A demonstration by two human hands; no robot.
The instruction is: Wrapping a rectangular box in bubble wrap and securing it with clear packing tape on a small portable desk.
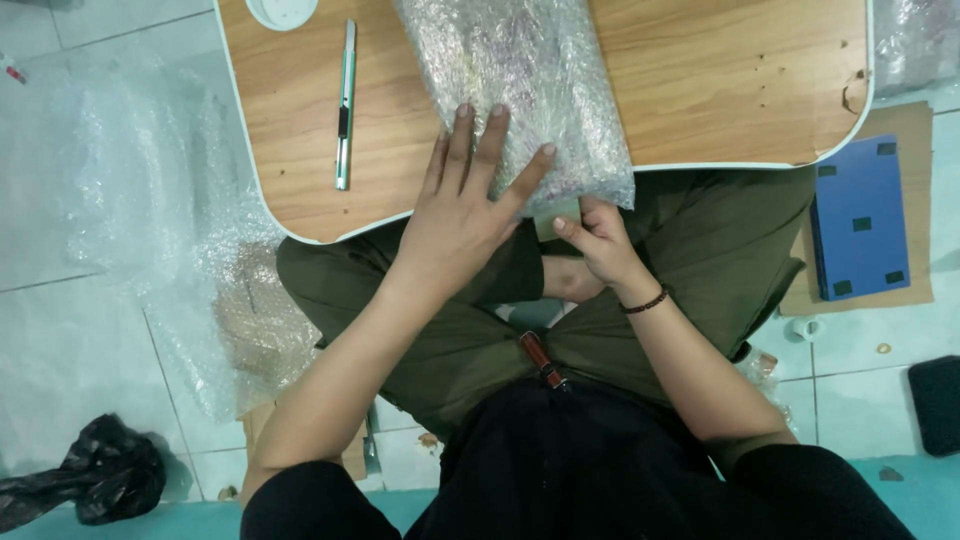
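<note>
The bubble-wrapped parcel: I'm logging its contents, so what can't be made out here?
- Head view: contents of the bubble-wrapped parcel, blurred by wrap; its top cut off by the frame.
- Piece pinched by the right hand, mostly covered by fingers.
- Parcel under the left hand: hidden.

One long bubble-wrapped parcel (530,90), one green-handled utility knife (345,105), one low wooden table (720,80). Two bare hands (left (460,215), right (598,240)). One blue flat box (858,215), one crumpled black plastic bag (95,475).

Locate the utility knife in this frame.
The utility knife lies on the wooden table, left of the bubble-wrapped parcel that the left hand presses.
</note>
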